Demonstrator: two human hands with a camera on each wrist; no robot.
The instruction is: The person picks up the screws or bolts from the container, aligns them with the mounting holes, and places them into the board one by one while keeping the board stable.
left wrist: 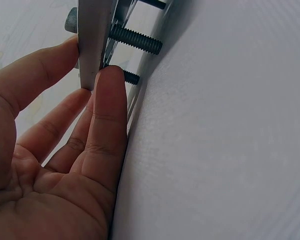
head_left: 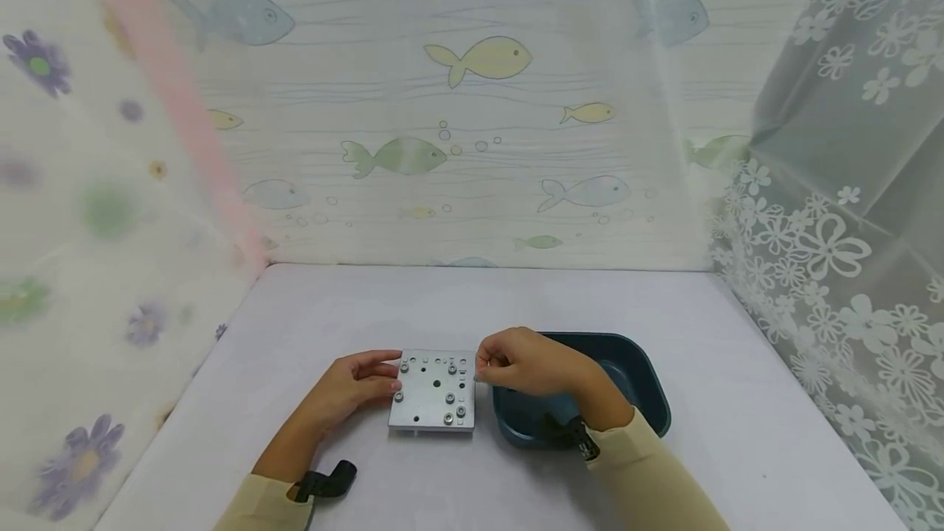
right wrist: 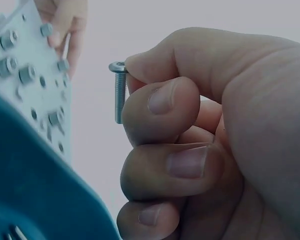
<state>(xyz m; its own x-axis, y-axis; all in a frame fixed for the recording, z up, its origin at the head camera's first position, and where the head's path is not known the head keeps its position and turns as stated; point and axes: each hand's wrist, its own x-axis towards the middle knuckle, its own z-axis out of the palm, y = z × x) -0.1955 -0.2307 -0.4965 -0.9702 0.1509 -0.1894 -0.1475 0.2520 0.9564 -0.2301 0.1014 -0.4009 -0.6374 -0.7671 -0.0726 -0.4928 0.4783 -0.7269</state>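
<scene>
A square silver metal plate (head_left: pixel 424 398) with several holes lies in front of me. Socket-head bolts (head_left: pixel 450 398) stand in some of its holes, and their threaded shanks (left wrist: pixel 135 39) stick out underneath in the left wrist view. My left hand (head_left: pixel 341 390) grips the plate's left edge, thumb on the upper face and fingertips at the underside. Close to the plate's right edge, my right hand (head_left: pixel 542 365) pinches a small round-headed bolt (right wrist: pixel 119 97) between thumb and index finger. That bolt hangs head up, shank pointing down, beside the curled fingers.
A dark blue bin (head_left: pixel 659 400) stands right of the plate, partly under my right forearm. Some small metal pieces (right wrist: pixel 17 232) show inside it in the right wrist view. The white tabletop (head_left: pixel 354 293) runs back to a fish-print curtain (head_left: pixel 479 211), with more curtains at both sides.
</scene>
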